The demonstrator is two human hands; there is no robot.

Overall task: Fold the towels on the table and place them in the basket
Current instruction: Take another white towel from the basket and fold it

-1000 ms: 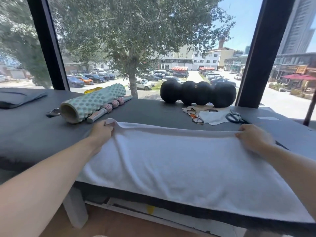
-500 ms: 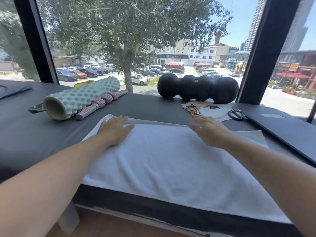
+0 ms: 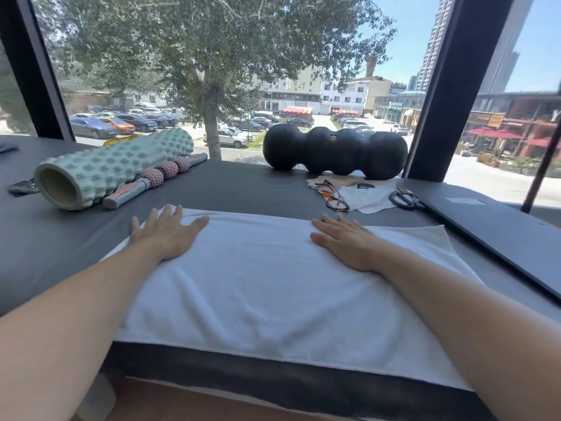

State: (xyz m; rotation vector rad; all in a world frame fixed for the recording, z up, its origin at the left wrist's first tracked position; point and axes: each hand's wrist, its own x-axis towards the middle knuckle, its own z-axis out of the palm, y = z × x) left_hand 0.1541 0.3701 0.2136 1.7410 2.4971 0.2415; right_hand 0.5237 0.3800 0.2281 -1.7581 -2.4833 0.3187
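Note:
A white towel [image 3: 267,287] lies folded flat on the dark grey table [image 3: 236,189], its near edge hanging a little over the table's front. My left hand [image 3: 165,232] rests palm down with straight fingers on the towel's far left corner. My right hand [image 3: 346,241] lies flat on the towel's far edge, right of the middle. Both forearms stretch across the towel. No basket is in view.
Behind the towel lie a pale green foam roller [image 3: 112,171], a pink massage stick [image 3: 154,180], a black knobbed roller [image 3: 334,151], glasses [image 3: 332,197] on a cloth, scissors [image 3: 405,199] and a dark laptop [image 3: 498,229] at right. A window stands beyond.
Both hands let go of the towel's far corners and moved inward, now lying flat on it. My left hand slid a little further toward the far left corner.

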